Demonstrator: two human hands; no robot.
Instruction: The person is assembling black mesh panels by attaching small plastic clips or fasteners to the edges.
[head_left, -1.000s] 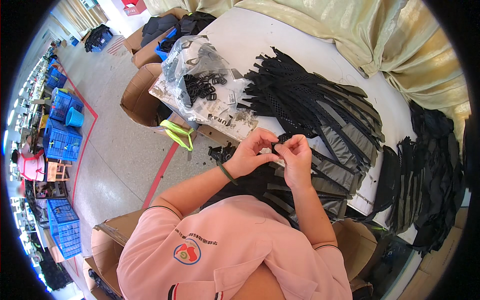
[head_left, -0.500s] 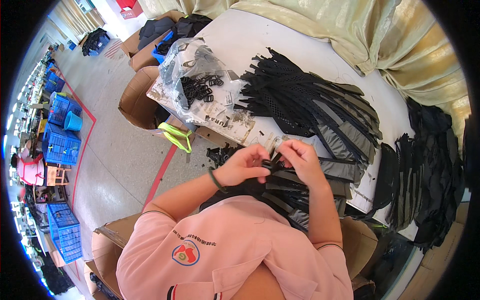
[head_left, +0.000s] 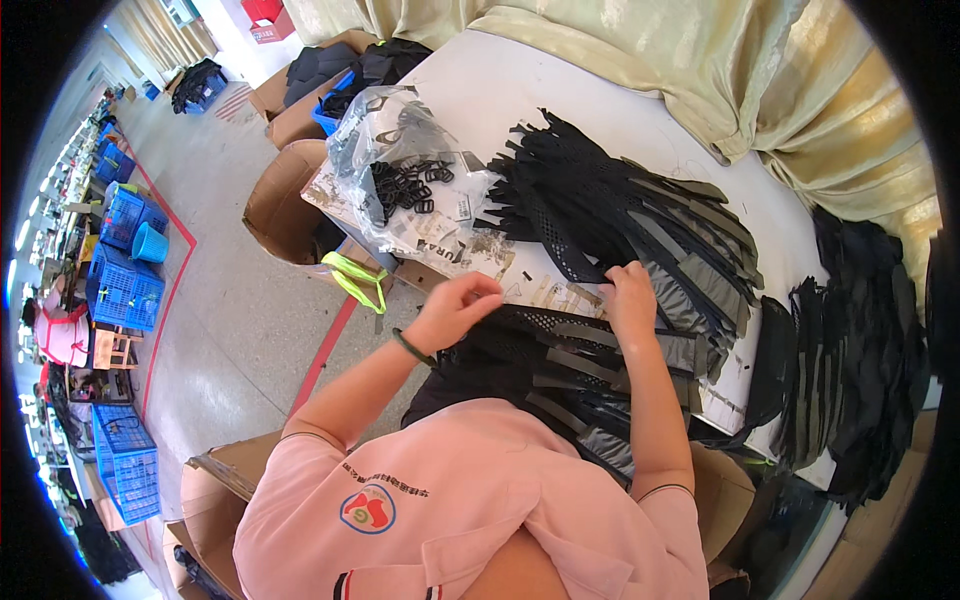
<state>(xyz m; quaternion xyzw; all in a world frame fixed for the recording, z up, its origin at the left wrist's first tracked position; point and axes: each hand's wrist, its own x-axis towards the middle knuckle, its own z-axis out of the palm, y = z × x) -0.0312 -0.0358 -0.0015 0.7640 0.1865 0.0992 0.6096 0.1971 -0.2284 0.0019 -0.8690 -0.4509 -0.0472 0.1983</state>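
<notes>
My left hand is over the table's near edge, fingers bent in toward the thumb. Whatever may be between its fingertips is too small to make out. Just beside it, black mesh straps with grey panels lie across my lap and the edge. My right hand has its fingers pinched on a black strap at the near side of a large pile of similar mesh straps. Farther left, several black plastic buckles lie in and around an open clear plastic bag.
More black straps hang over the table's right side. Cardboard boxes stand left of the table, with a neon yellow strap at its corner. Blue crates line the floor at far left; a curtain borders the back.
My hands have moved apart. The black buckle and strap between them no longer show there. My right hand has gone to the strap pile, and mesh straps now show below my left hand.
</notes>
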